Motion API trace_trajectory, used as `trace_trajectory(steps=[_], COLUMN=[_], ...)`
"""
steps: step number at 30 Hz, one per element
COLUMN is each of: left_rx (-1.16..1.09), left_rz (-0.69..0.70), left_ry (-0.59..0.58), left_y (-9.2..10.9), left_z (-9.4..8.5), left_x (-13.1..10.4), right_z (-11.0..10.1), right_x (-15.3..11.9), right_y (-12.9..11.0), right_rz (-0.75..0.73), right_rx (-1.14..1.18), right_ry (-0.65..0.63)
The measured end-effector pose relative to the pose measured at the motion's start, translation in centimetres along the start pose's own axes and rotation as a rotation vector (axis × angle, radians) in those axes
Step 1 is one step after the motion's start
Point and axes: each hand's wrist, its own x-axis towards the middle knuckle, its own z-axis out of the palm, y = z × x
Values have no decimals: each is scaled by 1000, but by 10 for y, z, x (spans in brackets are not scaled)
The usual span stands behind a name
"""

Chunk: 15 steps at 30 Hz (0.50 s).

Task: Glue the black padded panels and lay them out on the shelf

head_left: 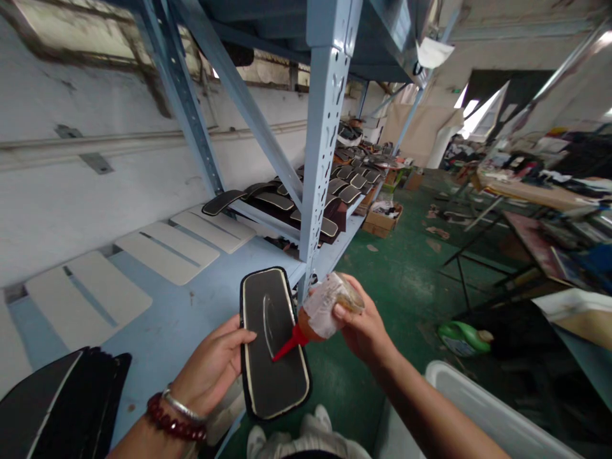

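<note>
My left hand (217, 357) grips a dark padded panel (275, 382) by its left edge, thumb on the face and fingers behind. The panel has rounded corners and a pale line inside its black rim. A tilted squeeze bottle (325, 309) with a whitish wrapping and a red nozzle is in my right hand (361, 325), fingers wrapped around it. The nozzle tip is at the panel's middle, at the lower end of a thin, shiny curved line of glue-like liquid (268, 319). What the bottle contains cannot be read from it.
Pale flat panels (167, 248) lie in a row on the blue shelf (191, 306). Black pieces (67, 401) are stacked at the lower left. A blue rack post (325, 146) stands just ahead, with finished-looking panels (272, 201) beyond. A white bin (478, 395) is at the right.
</note>
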Motion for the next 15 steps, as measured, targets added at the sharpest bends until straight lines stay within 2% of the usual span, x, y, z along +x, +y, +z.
trace_trajectory(steps=[2,6,9,12,15], left_rx=[11,17,11,-6,-50], left_rz=[-9,-32,-36,-23,9], left_ry=[-21,-90,-101,-69,-24], left_y=[1,1,1,-1,-4], left_z=[-2,0,1,-1,-6], left_x=[-1,-4,-5,0,9], right_z=[-4,-8,-7,-5,-7], right_x=[2,11,9,-3,-15], right_y=[-7,-13,-10,-3,6], right_rz=[-37,-232,-251,-141,153], right_rx=[-20,-22,12,67,202], right_ry=[-35,19,25,8,62])
